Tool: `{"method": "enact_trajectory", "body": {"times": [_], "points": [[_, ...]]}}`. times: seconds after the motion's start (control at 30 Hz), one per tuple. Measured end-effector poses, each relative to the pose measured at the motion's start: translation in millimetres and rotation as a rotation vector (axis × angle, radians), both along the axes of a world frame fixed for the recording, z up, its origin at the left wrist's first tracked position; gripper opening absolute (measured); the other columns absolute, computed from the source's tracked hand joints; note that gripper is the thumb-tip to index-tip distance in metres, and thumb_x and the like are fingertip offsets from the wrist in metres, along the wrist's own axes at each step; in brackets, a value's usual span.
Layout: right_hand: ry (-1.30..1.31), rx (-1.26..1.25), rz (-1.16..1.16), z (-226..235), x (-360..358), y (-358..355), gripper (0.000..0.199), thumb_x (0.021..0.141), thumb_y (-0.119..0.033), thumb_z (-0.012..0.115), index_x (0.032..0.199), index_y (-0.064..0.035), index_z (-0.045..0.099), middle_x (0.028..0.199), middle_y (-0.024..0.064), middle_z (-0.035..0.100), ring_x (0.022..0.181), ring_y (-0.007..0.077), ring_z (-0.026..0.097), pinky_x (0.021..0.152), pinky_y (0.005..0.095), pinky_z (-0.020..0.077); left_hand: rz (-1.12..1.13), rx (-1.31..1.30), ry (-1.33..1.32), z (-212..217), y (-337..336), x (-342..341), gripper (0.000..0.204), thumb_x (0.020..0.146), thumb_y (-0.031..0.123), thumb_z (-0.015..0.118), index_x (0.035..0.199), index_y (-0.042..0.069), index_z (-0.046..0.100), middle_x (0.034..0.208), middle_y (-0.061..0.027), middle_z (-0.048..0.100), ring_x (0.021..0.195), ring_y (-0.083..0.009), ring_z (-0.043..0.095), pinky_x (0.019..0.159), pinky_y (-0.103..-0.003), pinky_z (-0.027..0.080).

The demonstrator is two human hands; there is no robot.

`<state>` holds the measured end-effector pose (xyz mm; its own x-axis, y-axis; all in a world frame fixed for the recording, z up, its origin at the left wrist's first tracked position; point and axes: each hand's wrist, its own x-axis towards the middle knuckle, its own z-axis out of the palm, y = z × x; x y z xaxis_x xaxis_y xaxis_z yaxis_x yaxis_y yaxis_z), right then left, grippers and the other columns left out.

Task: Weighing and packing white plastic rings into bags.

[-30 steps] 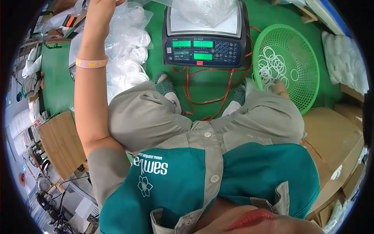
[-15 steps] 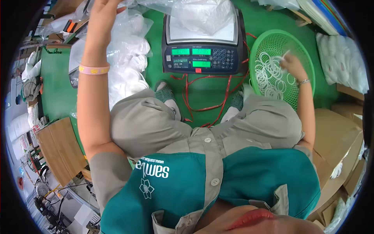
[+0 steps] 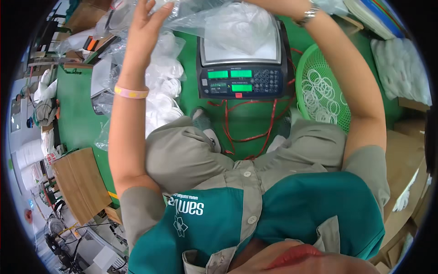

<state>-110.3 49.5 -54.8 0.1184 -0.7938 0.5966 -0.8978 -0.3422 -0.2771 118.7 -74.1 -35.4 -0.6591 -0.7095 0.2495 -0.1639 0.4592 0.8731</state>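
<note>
Left hand [image 3: 147,27]: thumb set well apart from the fingers, near clear plastic film [image 3: 191,22]; the fingertips are cut off by the upper edge, so whether they pinch the film cannot be told. Right hand [image 3: 279,5]: reaches in above the far edge of the scale's pan; its fingers are out of view, and their closure and hold cannot be told. A pink band [image 3: 131,92] circles the left wrist, a silvery bracelet [image 3: 311,13] the right. The clear plastic bag [image 3: 242,34], crinkled and rounded, rests on the flat, pale pan [image 3: 211,55], short of its near edge; its whitish contents are blurred by the film. The dark, boxy scale [image 3: 242,84] stands on the green floor [image 3: 77,109], a red cord [image 3: 228,132] looping below its near edge. Beyond its right edge, a perforated green basket [image 3: 299,77], partly hidden by the right arm, holds thin white rings [image 3: 320,93]. Beyond its left edge lie white, rounded pieces [image 3: 166,89] in film.
</note>
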Motion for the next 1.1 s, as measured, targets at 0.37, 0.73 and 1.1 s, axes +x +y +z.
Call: {"method": "enact_trajectory", "body": {"times": [0.37, 0.73, 1.1], "points": [[-0.330, 1.371, -0.977, -281, -79, 296, 0.100, 0.060, -0.038, 0.076, 0.135, 0.0010, 0.024, 0.129, 0.0277, 0.039, 0.119, 0.0360, 0.041, 0.098, 0.0395, 0.0349, 0.109, 0.055, 0.067, -4, -27, 4, 0.059, 0.085, 0.028, 0.055, 0.133, 0.001, 0.031, 0.126, -0.0137, 0.045, 0.111, -0.0209, 0.050, 0.091, -0.032, 0.039], [-0.856, 1.066, -1.198, -294, -52, 351, 0.023, 0.072, -0.026, 0.065, 0.074, -0.0041, 0.063, 0.066, 0.0125, 0.061, 0.068, 0.0217, 0.062, 0.061, 0.0354, 0.0465, 0.034, 0.041, 0.132, -7, -33, 2, 0.049, 0.090, 0.021, 0.047, 0.132, 0.001, 0.031, 0.128, -0.0150, 0.044, 0.111, -0.0240, 0.049, 0.089, -0.032, 0.041], [-0.336, 0.995, -1.155, -246, -85, 350, 0.026, 0.076, -0.031, 0.060, 0.081, -0.0060, 0.066, 0.070, 0.0131, 0.063, 0.068, 0.0306, 0.060, 0.065, 0.0387, 0.0462, 0.108, 0.006, 0.018, 7, -2, 7, 0.059, 0.086, 0.034, 0.052, 0.137, 0.012, 0.030, 0.134, -0.0101, 0.038, 0.108, -0.0181, 0.047, 0.088, -0.030, 0.036]]}}
